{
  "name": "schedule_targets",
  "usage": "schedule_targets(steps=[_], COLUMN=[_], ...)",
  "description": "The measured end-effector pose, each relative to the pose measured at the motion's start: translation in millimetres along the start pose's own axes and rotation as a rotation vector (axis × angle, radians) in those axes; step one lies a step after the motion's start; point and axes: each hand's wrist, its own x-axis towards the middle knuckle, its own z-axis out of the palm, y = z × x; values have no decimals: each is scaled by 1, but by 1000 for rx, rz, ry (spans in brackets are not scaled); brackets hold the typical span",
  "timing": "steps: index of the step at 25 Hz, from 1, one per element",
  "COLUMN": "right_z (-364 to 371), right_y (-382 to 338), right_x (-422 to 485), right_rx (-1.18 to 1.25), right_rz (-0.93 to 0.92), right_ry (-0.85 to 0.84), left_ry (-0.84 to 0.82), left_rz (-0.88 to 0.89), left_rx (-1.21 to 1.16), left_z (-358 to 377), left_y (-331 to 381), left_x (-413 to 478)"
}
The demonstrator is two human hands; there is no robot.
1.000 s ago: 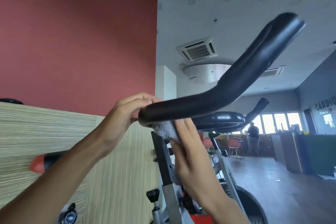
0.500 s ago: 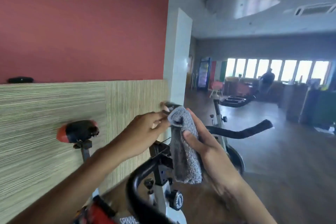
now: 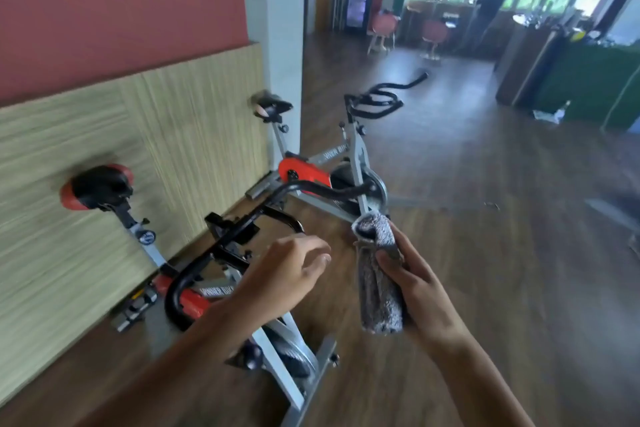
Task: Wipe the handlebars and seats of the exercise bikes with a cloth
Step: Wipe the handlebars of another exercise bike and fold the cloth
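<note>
Two exercise bikes along wood-panelled wall: near bike, far bike beyond. Right hand grips rolled grey cloth, just right of near bike's handlebar. Left hand empty, fingers loosely spread above it. Two seats: red-black seat, far seat.

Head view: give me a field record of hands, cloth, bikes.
left hand: open, empty, above near bike
right hand: gripping cloth
cloth: grey, folded, off any bike surface
near bike handlebar: black, untouched
near seat: black and red, by wall
far bike: beyond, seat by pillar
floor: wood
</note>
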Motion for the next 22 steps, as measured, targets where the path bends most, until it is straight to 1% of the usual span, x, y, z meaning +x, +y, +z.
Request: schedule_targets(steps=[3, 6, 8, 11, 14, 18, 22], right_z=[-47, -86, -107, -128, -140, -149, -151], right_y=[-21, -24, -21, -16, -11, 3, 14], right_x=[-38, -68, -78, -79, -47, 30, 108], right_rx=[37, 18, 34, 34, 14, -6, 22], right_rz=[8, 7, 19, 42, 68, 93, 151], right_ry=[97, 204, 290, 355, 359, 336, 311], left_ry=[-52, -92, -131, -175, -170, -161, -70], left_rz=[-3, 19, 49, 84, 78, 36, -37], left_rx=[-6, -48, -63, -67, -53, -67, -103], left_z=[25, 60, 81, 102, 110, 111, 107], left_y=[43, 76, 87, 89, 75, 36, 4], left_x=[-5, -4, 1, 21, 57, 118, 171])
